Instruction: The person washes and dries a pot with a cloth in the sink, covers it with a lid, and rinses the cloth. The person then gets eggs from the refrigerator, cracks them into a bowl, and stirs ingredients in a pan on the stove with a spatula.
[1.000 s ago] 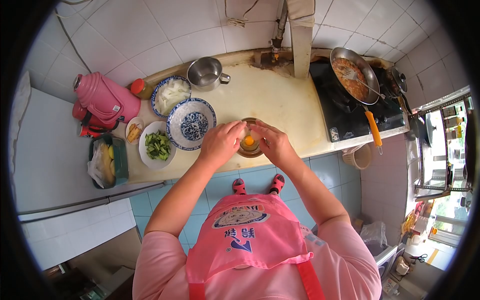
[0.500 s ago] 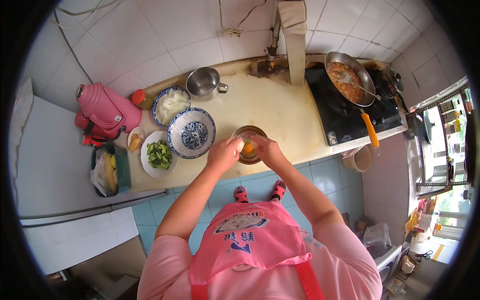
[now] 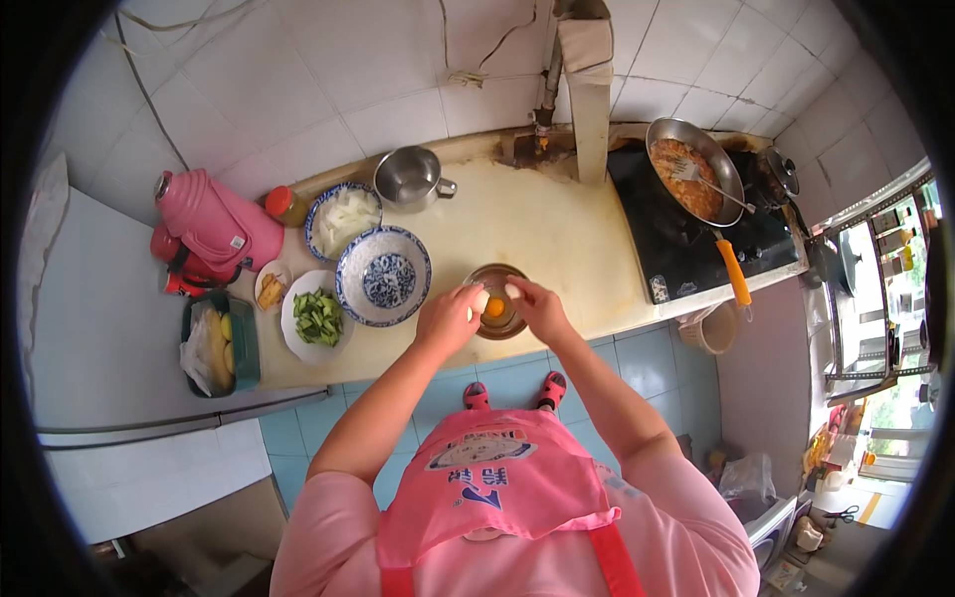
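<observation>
My left hand (image 3: 448, 316) is closed around a pale eggshell piece (image 3: 480, 300) at the left side of a small brownish bowl. Opposite it, my right hand (image 3: 540, 312) pinches a smaller bit of eggshell (image 3: 512, 292). Between the two hands, a raw egg (image 3: 494, 307) with an orange yolk shows in the bowl (image 3: 497, 271). The bowl sits near the counter's front edge, its sides partly covered by my fingers. To the left of my left hand stands a blue-and-white patterned bowl (image 3: 388, 281) with no food in it.
On the left are a plate of cut green vegetable (image 3: 317, 318), a bowl of white slices (image 3: 344, 221) and a pink thermos (image 3: 217, 224). A steel cup (image 3: 408, 177) stands behind. On the right, a frying pan (image 3: 693, 171) with reddish food and a spatula sits on the stove (image 3: 647, 234).
My hands have drawn slightly apart, and an eggshell bit now shows in my right fingers. The yolk in the bowl is more exposed. The whole view has shifted slightly.
</observation>
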A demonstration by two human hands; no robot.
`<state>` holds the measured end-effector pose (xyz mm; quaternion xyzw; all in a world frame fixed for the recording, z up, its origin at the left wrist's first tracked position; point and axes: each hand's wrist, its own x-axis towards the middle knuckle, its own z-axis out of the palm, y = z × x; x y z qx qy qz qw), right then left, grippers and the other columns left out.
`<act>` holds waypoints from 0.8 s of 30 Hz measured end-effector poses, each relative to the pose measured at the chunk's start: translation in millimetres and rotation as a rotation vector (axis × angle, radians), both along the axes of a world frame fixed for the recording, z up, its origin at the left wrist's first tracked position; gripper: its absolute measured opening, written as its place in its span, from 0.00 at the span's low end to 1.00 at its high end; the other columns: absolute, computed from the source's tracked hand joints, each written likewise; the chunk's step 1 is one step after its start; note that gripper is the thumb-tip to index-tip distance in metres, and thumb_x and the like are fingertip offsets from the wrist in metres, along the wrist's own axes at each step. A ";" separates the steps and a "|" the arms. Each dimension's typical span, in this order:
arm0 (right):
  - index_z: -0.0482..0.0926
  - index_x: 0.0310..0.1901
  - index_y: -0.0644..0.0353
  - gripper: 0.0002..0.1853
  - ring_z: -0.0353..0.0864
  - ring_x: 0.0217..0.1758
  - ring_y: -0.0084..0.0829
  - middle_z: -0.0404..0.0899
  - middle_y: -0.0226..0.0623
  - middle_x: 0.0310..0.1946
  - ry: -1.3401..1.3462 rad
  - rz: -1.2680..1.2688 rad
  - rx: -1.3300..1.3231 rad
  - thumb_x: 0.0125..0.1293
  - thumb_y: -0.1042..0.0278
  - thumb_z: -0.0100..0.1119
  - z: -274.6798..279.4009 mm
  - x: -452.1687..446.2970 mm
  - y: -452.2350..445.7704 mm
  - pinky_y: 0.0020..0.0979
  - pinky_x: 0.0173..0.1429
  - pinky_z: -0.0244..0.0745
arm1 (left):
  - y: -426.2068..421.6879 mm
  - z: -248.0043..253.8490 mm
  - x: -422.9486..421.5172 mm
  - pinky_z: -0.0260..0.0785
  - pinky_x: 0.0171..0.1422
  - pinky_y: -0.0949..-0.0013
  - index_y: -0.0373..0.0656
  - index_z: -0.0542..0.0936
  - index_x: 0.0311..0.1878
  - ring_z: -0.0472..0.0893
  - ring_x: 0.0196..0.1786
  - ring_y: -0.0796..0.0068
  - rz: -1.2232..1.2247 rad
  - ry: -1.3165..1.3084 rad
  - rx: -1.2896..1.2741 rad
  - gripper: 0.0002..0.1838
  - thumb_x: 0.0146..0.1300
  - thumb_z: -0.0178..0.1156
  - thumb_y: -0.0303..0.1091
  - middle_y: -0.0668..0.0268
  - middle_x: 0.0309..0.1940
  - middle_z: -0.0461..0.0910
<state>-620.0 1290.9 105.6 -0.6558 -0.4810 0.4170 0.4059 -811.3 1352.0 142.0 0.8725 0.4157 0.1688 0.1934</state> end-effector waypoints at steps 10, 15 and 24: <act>0.65 0.66 0.59 0.28 0.77 0.55 0.29 0.74 0.31 0.52 0.805 -0.065 -0.245 0.71 0.54 0.55 3.3 7.7 6.2 0.30 0.58 0.72 | 5.5 -29.1 -3.8 0.74 0.55 0.64 0.42 0.78 0.53 0.82 0.50 0.58 0.182 -0.290 -0.333 0.23 0.50 0.66 0.31 0.56 0.47 0.82; 0.70 0.59 0.58 0.20 0.73 0.55 0.26 0.75 0.29 0.50 0.829 -0.073 -0.183 0.72 0.55 0.54 5.1 -1.6 9.0 0.29 0.60 0.68 | 7.6 -54.7 -7.9 0.73 0.55 0.68 0.38 0.76 0.55 0.82 0.50 0.67 0.265 -0.526 -0.576 0.25 0.52 0.67 0.32 0.56 0.46 0.82; 0.74 0.54 0.57 0.17 0.76 0.50 0.22 0.78 0.28 0.47 1.065 0.052 -0.048 0.71 0.57 0.55 0.5 -34.5 13.9 0.27 0.57 0.70 | 4.6 -54.9 -9.2 0.72 0.55 0.67 0.34 0.70 0.54 0.79 0.51 0.69 0.259 -0.763 -0.816 0.25 0.54 0.67 0.29 0.56 0.45 0.79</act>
